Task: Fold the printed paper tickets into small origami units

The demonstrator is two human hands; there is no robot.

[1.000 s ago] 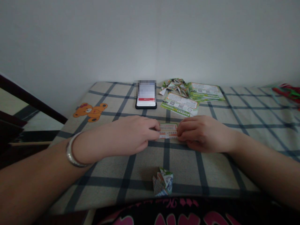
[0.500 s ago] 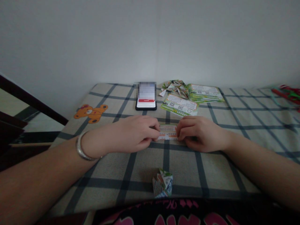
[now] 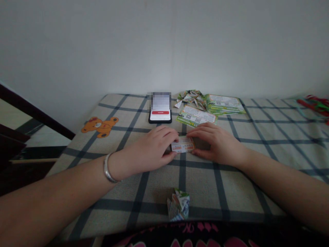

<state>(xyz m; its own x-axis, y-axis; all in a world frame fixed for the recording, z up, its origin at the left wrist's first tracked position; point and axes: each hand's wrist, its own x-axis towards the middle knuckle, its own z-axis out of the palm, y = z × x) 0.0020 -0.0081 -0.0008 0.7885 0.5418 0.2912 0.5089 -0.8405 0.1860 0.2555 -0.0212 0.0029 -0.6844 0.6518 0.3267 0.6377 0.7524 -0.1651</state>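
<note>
A small folded paper [image 3: 183,144] with printed text lies on the checked cloth between my two hands. My left hand [image 3: 159,147], with a silver bangle on its wrist, grips the paper's left end between thumb and fingers. At the other end, my right hand [image 3: 214,142] has its fingertips on the upper right edge and its thumb by the lower right corner. Closer to me sits a folded paper piece [image 3: 178,205] with pointed flaps. Just beyond my right hand is a flat green and white leaflet [image 3: 196,115].
A phone [image 3: 160,116] with a lit, partly blurred screen lies near the wall. Several folded paper pieces [image 3: 191,98] and a stack of leaflets [image 3: 224,103] are to its right. Red and green items [image 3: 315,106] lie far right. A bear picture [image 3: 99,127] marks the cloth's left side.
My right hand's fingers have spread, with fingertips at the top edge and thumb lower. My left hand has shifted slightly right, and its thumb now shows at the paper's lower edge.
</note>
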